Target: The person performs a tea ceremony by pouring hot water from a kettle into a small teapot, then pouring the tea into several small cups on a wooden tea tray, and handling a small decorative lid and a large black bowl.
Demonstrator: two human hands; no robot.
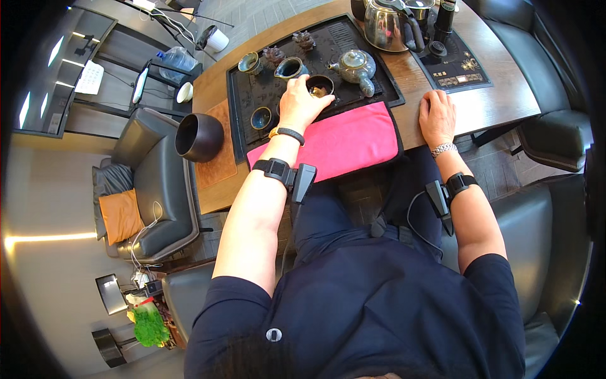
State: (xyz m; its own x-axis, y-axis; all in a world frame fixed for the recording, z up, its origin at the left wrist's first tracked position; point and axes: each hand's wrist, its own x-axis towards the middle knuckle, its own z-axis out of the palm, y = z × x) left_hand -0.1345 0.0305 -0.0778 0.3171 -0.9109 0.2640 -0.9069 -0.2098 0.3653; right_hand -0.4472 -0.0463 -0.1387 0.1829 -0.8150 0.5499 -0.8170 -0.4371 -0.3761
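Note:
My left hand (pixel 301 102) grips the rim of a small dark bowl-like cup (pixel 320 86) on the black tea tray (pixel 338 28), thumb on one side and fingers on the other. Something pale brown shows inside the cup. Just beyond it stands a glazed pitcher (pixel 290 69), and to its right a glazed teapot with lid (pixel 354 66). Two smaller glazed cups, one at the tray's far left (pixel 250 63) and one nearer (pixel 261 118), are also there. A folded pink cloth (pixel 348 139) lies along the tray's near edge. My right hand (pixel 438 116) rests on the wooden table, fingers loosely curled, apparently empty.
Two small figurines (pixel 304 40) stand at the tray's back. A glass kettle (pixel 386 26) is beyond the teapot, near a black induction cooktop (pixel 457 66). At the table's left, a large dark pot (pixel 199 137) stands by a brown mat (pixel 220 166). Leather chairs (pixel 163 180) flank the table.

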